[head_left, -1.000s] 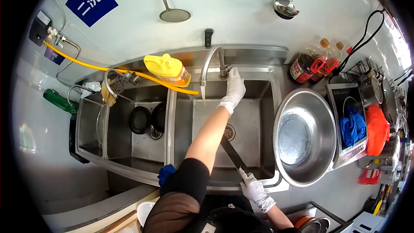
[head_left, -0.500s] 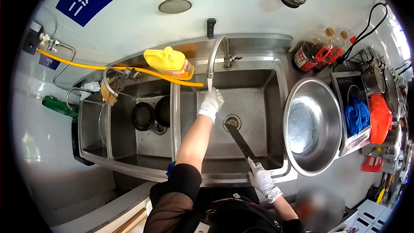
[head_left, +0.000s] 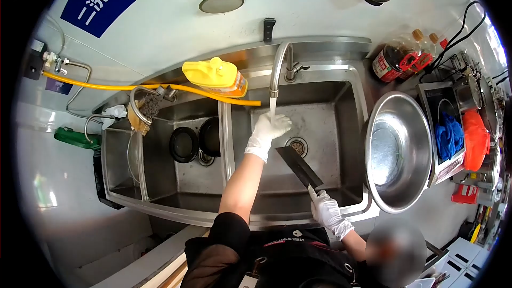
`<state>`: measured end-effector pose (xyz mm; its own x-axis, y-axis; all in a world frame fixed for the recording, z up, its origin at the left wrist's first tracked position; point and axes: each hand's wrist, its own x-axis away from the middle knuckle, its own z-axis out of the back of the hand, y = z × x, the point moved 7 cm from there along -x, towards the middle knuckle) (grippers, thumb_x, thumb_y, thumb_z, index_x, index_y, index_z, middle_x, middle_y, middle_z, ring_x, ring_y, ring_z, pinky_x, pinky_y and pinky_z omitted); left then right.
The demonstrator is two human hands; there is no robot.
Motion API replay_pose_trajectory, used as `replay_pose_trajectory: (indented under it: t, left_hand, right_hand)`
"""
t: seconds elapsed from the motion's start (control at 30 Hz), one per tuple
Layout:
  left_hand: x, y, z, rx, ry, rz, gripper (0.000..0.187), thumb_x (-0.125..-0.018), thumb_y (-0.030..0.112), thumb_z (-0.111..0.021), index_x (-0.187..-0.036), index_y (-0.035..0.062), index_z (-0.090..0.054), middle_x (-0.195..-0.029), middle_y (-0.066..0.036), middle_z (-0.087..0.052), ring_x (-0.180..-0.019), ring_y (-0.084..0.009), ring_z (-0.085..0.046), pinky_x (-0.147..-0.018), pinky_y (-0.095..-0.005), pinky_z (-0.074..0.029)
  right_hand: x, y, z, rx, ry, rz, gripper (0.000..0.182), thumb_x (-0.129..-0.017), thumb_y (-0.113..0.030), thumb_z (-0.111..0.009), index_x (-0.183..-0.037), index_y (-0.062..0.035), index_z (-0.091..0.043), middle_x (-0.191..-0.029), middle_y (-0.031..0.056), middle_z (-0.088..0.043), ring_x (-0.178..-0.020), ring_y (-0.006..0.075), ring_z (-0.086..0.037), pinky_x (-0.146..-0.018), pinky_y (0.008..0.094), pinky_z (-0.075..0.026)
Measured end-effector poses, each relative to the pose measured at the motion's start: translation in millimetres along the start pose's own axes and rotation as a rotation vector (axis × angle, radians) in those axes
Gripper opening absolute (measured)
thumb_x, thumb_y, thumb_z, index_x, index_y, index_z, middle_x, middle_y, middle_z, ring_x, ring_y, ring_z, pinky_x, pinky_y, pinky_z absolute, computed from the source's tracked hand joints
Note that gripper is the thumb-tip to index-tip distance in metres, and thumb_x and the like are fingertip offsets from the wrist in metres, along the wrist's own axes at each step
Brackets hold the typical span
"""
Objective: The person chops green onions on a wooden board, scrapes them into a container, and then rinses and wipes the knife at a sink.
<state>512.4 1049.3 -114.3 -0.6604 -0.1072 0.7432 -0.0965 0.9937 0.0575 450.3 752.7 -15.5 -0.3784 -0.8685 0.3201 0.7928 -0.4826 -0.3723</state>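
Observation:
My left hand (head_left: 271,127), in a white glove, is in the water stream under the curved faucet (head_left: 277,69). Its fingers stretch to the right, and I see nothing held in them. Over the front of the right sink basin (head_left: 341,128), my gloved right hand (head_left: 326,210) grips a cleaver (head_left: 300,167) by its handle. The dark, broad blade points up and left, its tip close to the round drain (head_left: 297,146). Blade and left hand are apart.
A large steel bowl (head_left: 418,197) stands right of the sink, beside bottles (head_left: 385,64) and a blue cloth (head_left: 449,134). A yellow jug (head_left: 216,77) and yellow hose (head_left: 186,90) lie behind the divider. Black round pieces (head_left: 183,144) rest in the left basin (head_left: 200,184).
The cleaver has turned, so more of its broad face shows. My left hand's fingers have spread to the right under the water. The whole view has shifted slightly.

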Motion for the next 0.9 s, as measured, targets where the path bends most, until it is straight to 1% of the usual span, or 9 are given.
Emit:
replay_pose_trajectory:
  t: [0.07,0.13,0.17,0.2,0.53,0.67,0.73,0.87,0.9]
  left_hand:
    - [-18,10,27,0.09,0.031,0.074,0.063,-0.102,0.035,-0.03,-0.148,-0.006,-0.02,-0.155,-0.029,-0.017,-0.146,-0.0374,-0.015,-0.118,-0.0515,-0.009]
    - [-12,50,48,-1.452,0.097,-0.242,0.059,-0.096,0.037,-0.046,-0.139,-0.0031,-0.041,-0.15,-0.022,-0.035,-0.141,-0.032,-0.031,-0.117,-0.0427,-0.019]
    - [49,39,23,-0.535,0.304,-0.355,0.055,-0.095,0.036,-0.054,-0.134,-0.0017,-0.049,-0.145,-0.019,-0.044,-0.137,-0.0273,-0.038,-0.115,-0.0396,-0.025]
    - [74,48,18,-0.666,0.258,-0.497,0.05,-0.096,0.032,-0.052,-0.133,-0.0019,-0.052,-0.142,-0.018,-0.049,-0.134,-0.028,-0.044,-0.113,-0.0373,-0.029]
    - [157,76,97,-0.747,0.377,-0.653,0.038,-0.098,0.024,-0.052,-0.125,-0.002,-0.059,-0.125,-0.015,-0.063,-0.121,-0.024,-0.057,-0.105,-0.0372,-0.04]
    - [181,77,95,-0.684,0.279,-0.723,0.037,-0.099,0.025,-0.053,-0.124,-0.0022,-0.058,-0.124,-0.016,-0.063,-0.116,-0.024,-0.061,-0.101,-0.0348,-0.044]
    - [190,83,98,-0.662,0.255,-0.796,0.038,-0.099,0.024,-0.052,-0.124,-0.0039,-0.058,-0.123,-0.017,-0.063,-0.114,-0.0244,-0.061,-0.1,-0.0347,-0.045]
    - [201,88,100,-0.583,0.245,-0.828,0.038,-0.1,0.023,-0.052,-0.124,-0.0058,-0.057,-0.121,-0.018,-0.064,-0.112,-0.0252,-0.063,-0.098,-0.0336,-0.048]
    - [205,89,100,-0.56,0.33,-0.856,0.03,-0.099,0.019,-0.053,-0.115,-0.0047,-0.062,-0.117,-0.017,-0.066,-0.109,-0.024,-0.063,-0.094,-0.0333,-0.05]
  right_hand:
    - [-11,-5,3,0.018,-0.048,-0.033,0.066,-0.074,-0.008,-0.062,-0.139,-0.0046,-0.047,-0.085,0.0163,-0.058,-0.066,0.0264,-0.061,-0.057,0.0384,-0.053]
    - [-21,-8,3,0.169,-0.044,-0.021,0.066,-0.074,-0.006,-0.062,-0.139,-0.0073,-0.048,-0.089,0.0163,-0.058,-0.07,0.0267,-0.061,-0.061,0.0372,-0.053]
    - [-26,-9,2,0.197,0.045,0.022,0.067,-0.073,-0.004,-0.062,-0.138,-0.0092,-0.049,-0.091,0.0156,-0.058,-0.076,0.0279,-0.061,-0.065,0.037,-0.053]
    - [-36,-6,-3,0.161,0.06,0.044,0.068,-0.072,-0.003,-0.061,-0.138,-0.0093,-0.049,-0.089,0.015,-0.057,-0.08,0.0286,-0.06,-0.065,0.0375,-0.053]
    - [-95,2,-24,0.175,0.192,0.194,0.066,-0.081,-0.001,-0.059,-0.142,-0.0187,-0.044,-0.085,0.0139,-0.054,-0.071,0.0288,-0.06,-0.06,0.0414,-0.052]
    - [-114,22,-48,-0.047,0.156,0.11,0.061,-0.085,-0.003,-0.059,-0.14,-0.0275,-0.048,-0.094,0.0134,-0.056,-0.078,0.0321,-0.06,-0.066,0.0432,-0.052]
    - [-119,6,-17,-0.12,0.324,0.211,0.061,-0.085,-0.004,-0.059,-0.139,-0.0304,-0.049,-0.097,0.0141,-0.056,-0.082,0.032,-0.059,-0.069,0.0438,-0.051]
    - [-133,-11,-13,0.05,0.283,0.318,0.064,-0.083,-0.002,-0.058,-0.139,-0.0299,-0.049,-0.094,0.0129,-0.054,-0.082,0.0302,-0.058,-0.069,0.0415,-0.051]
    - [-133,-17,-8,0.113,0.326,0.411,0.065,-0.082,-0.001,-0.056,-0.141,-0.0287,-0.048,-0.092,0.0127,-0.053,-0.081,0.0297,-0.057,-0.068,0.0411,-0.051]
